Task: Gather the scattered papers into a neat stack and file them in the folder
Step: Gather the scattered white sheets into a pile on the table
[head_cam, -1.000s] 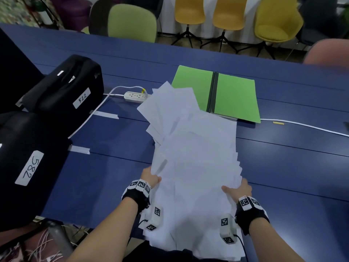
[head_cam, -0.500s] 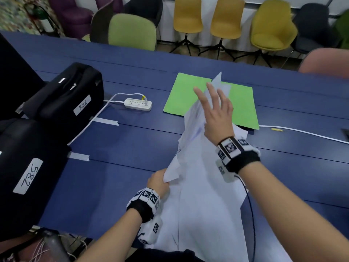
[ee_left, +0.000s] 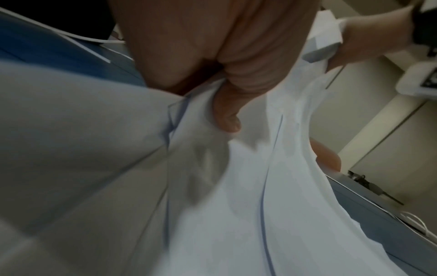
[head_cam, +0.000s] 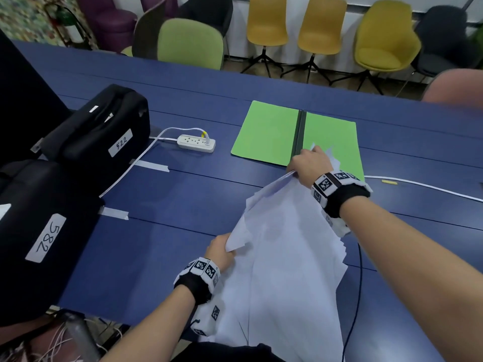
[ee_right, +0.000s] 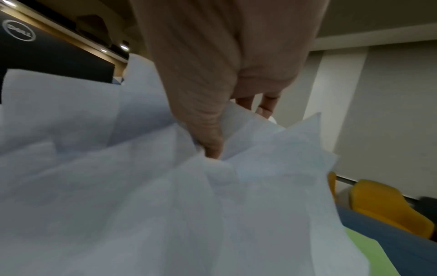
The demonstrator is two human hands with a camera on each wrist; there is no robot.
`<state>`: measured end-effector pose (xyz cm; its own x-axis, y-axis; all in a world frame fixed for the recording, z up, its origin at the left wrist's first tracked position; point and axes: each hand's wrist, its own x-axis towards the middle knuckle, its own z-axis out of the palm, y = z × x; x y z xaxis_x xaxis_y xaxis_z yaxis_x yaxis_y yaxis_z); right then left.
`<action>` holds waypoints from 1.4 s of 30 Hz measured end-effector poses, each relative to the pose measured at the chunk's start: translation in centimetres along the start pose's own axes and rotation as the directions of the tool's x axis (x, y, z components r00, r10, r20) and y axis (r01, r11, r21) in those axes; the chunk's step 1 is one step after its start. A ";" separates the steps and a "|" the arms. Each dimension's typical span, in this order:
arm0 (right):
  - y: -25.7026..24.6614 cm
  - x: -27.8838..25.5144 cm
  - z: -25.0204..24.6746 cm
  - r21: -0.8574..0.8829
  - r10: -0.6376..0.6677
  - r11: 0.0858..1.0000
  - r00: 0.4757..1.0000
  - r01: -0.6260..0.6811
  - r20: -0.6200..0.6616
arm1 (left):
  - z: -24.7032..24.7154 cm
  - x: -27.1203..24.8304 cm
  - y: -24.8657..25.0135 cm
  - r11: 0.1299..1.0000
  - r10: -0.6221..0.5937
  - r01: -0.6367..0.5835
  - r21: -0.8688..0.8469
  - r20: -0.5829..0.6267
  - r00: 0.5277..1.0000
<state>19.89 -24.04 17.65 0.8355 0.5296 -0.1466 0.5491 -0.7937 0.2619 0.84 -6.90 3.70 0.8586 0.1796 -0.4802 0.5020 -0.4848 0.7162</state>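
Observation:
A loose bundle of white papers [head_cam: 285,262] hangs raised and uneven between both hands over the blue table [head_cam: 183,205]. My left hand [head_cam: 222,250] grips the papers [ee_left: 212,186] at their near left edge, thumb on top. My right hand [head_cam: 308,163] pinches the far top corner of the papers [ee_right: 165,196], thumb pressed into the sheets. The open green folder [head_cam: 266,131] lies flat on the table just beyond my right hand, its dark spine down the middle. The lower ends of the sheets droop past the table's near edge.
Two black cases labelled 522 [head_cam: 104,131] and 582 [head_cam: 39,231] sit at the left. A white power strip [head_cam: 196,143] with its cable lies left of the folder; another white cable [head_cam: 423,188] runs off right. Chairs [head_cam: 266,24] line the far side.
The papers lay spread on the table a second ago with both hands at their near edge. My right hand has since reached forward, closed on the far corner and lifted the sheets.

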 end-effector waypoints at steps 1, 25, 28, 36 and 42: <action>0.5 -0.2 0.3 0.025 0.022 0.999 1.000 -0.022 -0.002 | 0.0 0.3 -0.4 1.000 -0.001 0.001 -0.023 0.002 1.000; 4.1 -4.4 -2.7 0.716 0.694 0.646 0.593 -0.264 -0.408 | -0.1 2.5 -3.5 0.958 -0.238 0.224 -0.179 -0.062 0.969; 5.2 -5.5 -1.6 0.876 0.875 0.363 0.440 -0.319 -0.202 | -0.7 2.4 -3.4 0.954 -0.254 0.241 -0.176 -0.056 0.965; 1.2 -9.9 12.9 0.835 0.731 -0.140 0.513 -0.532 0.450 | -1.4 2.7 -3.3 0.864 -0.404 0.378 -0.333 -0.009 0.915; -2.3 -12.5 16.5 0.620 0.240 0.216 0.656 -0.754 0.715 | -1.2 2.9 -3.9 0.776 -0.393 0.384 -0.500 0.093 0.915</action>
<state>8.56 -33.75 3.10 0.6962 -0.0571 -0.7156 -0.4982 -0.7562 -0.4243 1.47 -3.48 0.09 0.5789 0.2754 -0.7674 0.7713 0.1203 0.6250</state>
